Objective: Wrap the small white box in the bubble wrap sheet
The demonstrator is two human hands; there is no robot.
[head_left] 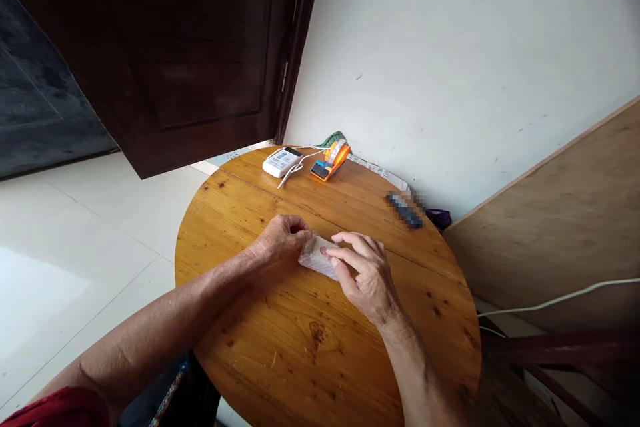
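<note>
A small packet wrapped in clear bubble wrap lies on the round wooden table. At the packet's far left corner, my left hand is closed, its thumb and fingers pinched together on the wrap's edge. My right hand reaches over the packet from the right with fingers stretched out and apart. Its fingertips rest on or just over the packet's top and right end. What is inside the wrap cannot be made out.
Toward the table's far edge stand a white box-like device with a white cable and an orange tape dispenser. A dark, blurred long object lies at the right edge. Behind are a dark door and a white wall.
</note>
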